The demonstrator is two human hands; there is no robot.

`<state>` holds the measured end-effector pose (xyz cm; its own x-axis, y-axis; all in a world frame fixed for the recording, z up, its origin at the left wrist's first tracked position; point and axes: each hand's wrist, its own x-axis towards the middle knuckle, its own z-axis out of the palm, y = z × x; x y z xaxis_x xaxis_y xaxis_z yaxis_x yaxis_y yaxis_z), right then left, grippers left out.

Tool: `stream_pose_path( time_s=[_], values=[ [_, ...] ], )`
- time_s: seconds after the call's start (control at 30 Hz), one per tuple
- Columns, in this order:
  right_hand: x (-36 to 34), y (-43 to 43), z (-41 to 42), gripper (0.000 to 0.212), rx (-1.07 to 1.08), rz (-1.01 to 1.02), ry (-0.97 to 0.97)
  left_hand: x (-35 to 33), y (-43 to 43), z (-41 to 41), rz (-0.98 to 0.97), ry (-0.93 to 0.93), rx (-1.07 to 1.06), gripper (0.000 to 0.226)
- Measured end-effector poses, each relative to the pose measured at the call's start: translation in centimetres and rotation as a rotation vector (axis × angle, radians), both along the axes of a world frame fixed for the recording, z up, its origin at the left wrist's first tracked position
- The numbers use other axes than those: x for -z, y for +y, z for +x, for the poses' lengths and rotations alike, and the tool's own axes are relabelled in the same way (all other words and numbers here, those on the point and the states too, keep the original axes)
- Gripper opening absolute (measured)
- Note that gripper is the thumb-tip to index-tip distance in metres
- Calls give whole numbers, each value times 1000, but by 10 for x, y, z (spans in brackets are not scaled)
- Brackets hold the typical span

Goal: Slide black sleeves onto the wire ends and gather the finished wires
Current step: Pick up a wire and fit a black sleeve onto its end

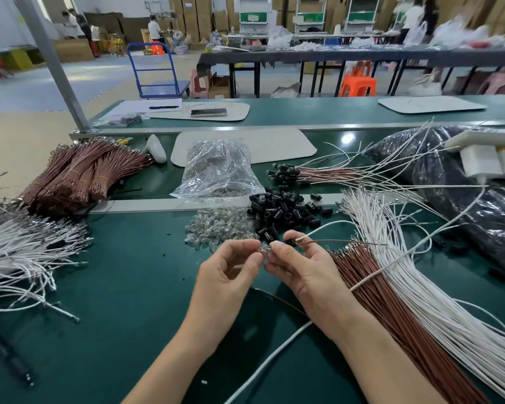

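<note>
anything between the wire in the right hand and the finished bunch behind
Yes: the loose black sleeves lie between the wire in the right hand and the finished wires; likely low enough to lift over.

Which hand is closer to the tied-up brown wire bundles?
Left. The left hand is right of the tied brown bundles; the right hand is farther right, beyond it.

Right hand point(301, 269) pinches black sleeve point(290, 243); left hand point(231, 275) just beside.

Black sleeves point(286, 212) piled loose in the middle, finished wires point(318, 173) with sleeves on bunched just behind to the right, bare brown wires point(391, 304) and white wires point(426, 287) fanned out along the near right.
</note>
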<state>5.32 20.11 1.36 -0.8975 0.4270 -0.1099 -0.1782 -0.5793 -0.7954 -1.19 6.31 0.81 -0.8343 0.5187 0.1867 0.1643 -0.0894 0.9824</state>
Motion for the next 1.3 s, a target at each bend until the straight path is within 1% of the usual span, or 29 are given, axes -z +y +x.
stream_pose_path(
  time_s=[0.27, 0.47, 0.67, 0.87, 1.07, 1.13, 1.23, 1.3],
  values=[
    [1, 0, 0, 36, 10, 5, 14, 4, -1, -1, -11, 30, -1, 14],
    [0, -1, 1, 37, 16, 6, 12, 6, -2, -3, -50, 114, -13, 17],
    [0, -1, 1, 35, 27, 52, 4, 6, -5, -5, -110, 264, -43, 22],
    [2, -1, 2, 37, 21, 107, -7, 6, -9, -7, -141, 327, -37, 21],
    [1, -2, 1, 34, 27, 89, -19, 7, -11, -9, -144, 334, -32, 22],
    [2, -2, 1, 29, 22, 92, -28, 7, -11, -10, -145, 332, -23, 23],
    [4, -3, 2, 18, 8, 148, -43, 8, -11, -10, -143, 333, -3, 25],
    [3, -4, 2, 21, 8, 164, -42, 8, -10, -10, -141, 351, -6, 26]
  ],
)
